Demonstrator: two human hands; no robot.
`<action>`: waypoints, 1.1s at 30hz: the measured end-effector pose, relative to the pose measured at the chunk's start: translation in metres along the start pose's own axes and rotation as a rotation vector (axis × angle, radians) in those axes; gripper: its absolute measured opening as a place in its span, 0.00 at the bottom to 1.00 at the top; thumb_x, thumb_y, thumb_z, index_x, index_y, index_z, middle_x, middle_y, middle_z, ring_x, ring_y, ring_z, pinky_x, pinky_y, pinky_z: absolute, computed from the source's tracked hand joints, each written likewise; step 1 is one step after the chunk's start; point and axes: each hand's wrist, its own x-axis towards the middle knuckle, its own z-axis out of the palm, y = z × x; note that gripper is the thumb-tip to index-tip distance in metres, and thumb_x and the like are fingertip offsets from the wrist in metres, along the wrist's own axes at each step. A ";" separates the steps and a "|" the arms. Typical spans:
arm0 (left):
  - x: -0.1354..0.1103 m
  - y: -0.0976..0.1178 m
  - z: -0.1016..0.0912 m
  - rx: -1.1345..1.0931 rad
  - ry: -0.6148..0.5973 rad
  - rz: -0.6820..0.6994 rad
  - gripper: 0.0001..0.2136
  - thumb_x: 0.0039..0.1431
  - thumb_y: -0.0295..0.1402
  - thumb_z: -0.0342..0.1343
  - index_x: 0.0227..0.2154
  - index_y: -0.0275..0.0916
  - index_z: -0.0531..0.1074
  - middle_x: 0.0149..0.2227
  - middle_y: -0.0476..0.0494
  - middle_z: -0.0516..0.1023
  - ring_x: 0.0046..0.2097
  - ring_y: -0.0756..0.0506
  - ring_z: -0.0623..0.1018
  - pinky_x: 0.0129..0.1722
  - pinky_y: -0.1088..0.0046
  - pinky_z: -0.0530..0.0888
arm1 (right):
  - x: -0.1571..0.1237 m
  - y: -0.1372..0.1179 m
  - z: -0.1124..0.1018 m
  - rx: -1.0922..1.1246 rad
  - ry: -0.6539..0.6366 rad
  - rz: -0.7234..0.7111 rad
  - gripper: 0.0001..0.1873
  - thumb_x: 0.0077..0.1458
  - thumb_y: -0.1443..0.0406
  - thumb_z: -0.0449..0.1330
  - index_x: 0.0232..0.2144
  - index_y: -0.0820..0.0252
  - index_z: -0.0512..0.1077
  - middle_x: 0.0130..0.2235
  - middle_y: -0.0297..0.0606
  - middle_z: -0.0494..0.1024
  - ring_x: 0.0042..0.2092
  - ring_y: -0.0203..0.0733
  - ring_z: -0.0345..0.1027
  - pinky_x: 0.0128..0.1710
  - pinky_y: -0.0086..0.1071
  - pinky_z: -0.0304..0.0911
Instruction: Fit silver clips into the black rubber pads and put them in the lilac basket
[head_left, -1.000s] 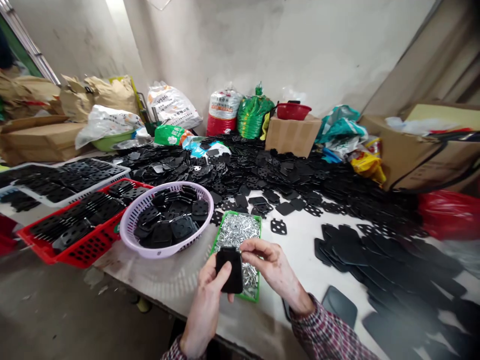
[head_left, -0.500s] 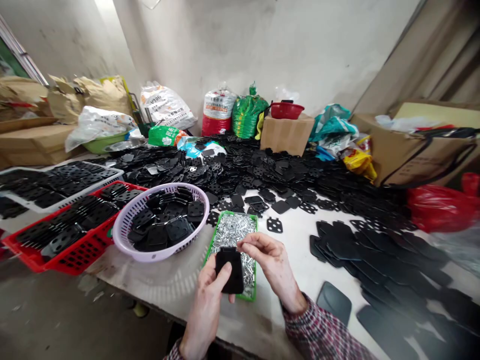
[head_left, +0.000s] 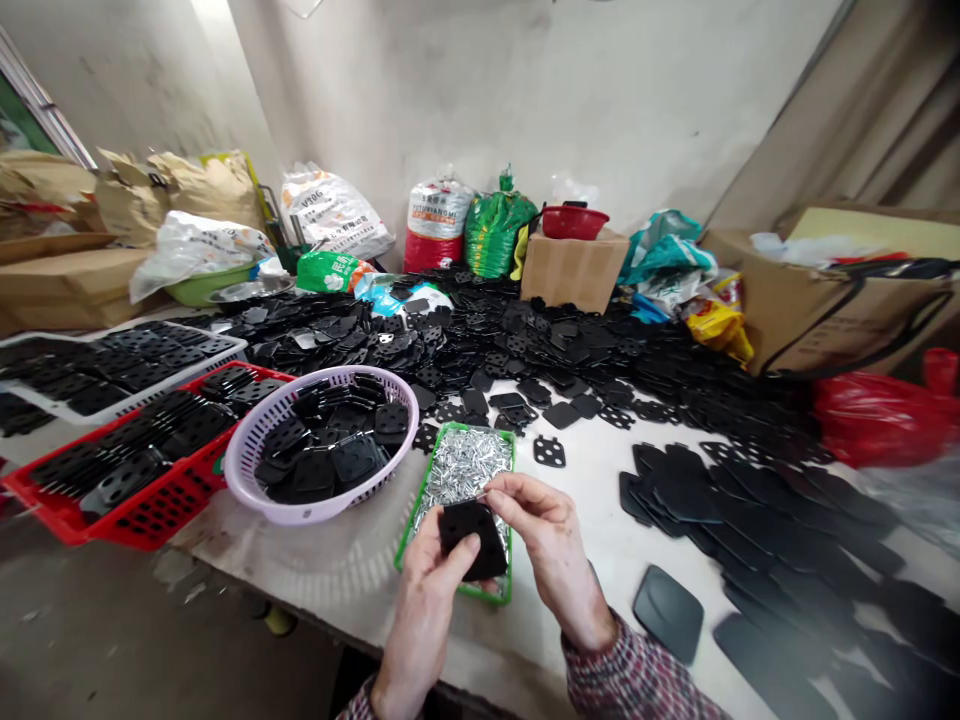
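Note:
My left hand (head_left: 431, 590) is closed around a black rounded-square plate (head_left: 474, 545), its thumb flat on the near face. Faint holes show in that face, and the plate is tilted. At the plate's top right corner, my right hand (head_left: 544, 535) pinches what looks like a thin silvery pin (head_left: 481, 495); the fingertips mostly cover it. Both hands are above a green tray (head_left: 511, 570) filled with small metal pins (head_left: 465, 462). Just beyond the tray, a single black plate with holes (head_left: 549, 451) lies on the white tabletop (head_left: 592, 490).
Left of the tray stand a lilac basket (head_left: 247, 480) and a red basket (head_left: 180, 500), both holding black plates. A large heap of black plates (head_left: 570, 340) spreads across the back. Larger flat black pieces (head_left: 720, 500) lie at right. Behind stands a cardboard box (head_left: 574, 268).
The plate has turned and tilted in my left hand, and its holes now show. Both hands have shifted slightly to the right, with my right fingers still at the plate's top edge.

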 end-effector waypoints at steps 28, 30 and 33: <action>-0.002 -0.013 -0.015 -0.537 -0.213 -0.136 0.12 0.62 0.37 0.57 0.46 0.40 0.77 0.50 0.38 0.80 0.53 0.38 0.76 0.53 0.57 0.72 | -0.013 0.020 -0.004 -0.747 -0.029 -0.642 0.15 0.66 0.69 0.54 0.52 0.57 0.74 0.56 0.42 0.73 0.54 0.48 0.69 0.55 0.42 0.64; -0.003 -0.017 -0.019 -0.578 -0.193 -0.171 0.10 0.59 0.38 0.61 0.42 0.42 0.78 0.46 0.41 0.82 0.51 0.38 0.78 0.52 0.55 0.73 | -0.013 0.019 -0.002 -0.779 -0.067 -0.650 0.15 0.67 0.69 0.53 0.53 0.59 0.74 0.56 0.43 0.73 0.54 0.48 0.68 0.56 0.42 0.63; -0.004 -0.023 -0.026 -0.609 -0.129 -0.172 0.12 0.50 0.38 0.68 0.38 0.46 0.80 0.43 0.45 0.83 0.49 0.39 0.79 0.54 0.56 0.72 | -0.014 0.017 0.003 -0.793 -0.104 -0.633 0.15 0.68 0.68 0.52 0.52 0.59 0.74 0.57 0.42 0.72 0.55 0.47 0.68 0.57 0.41 0.63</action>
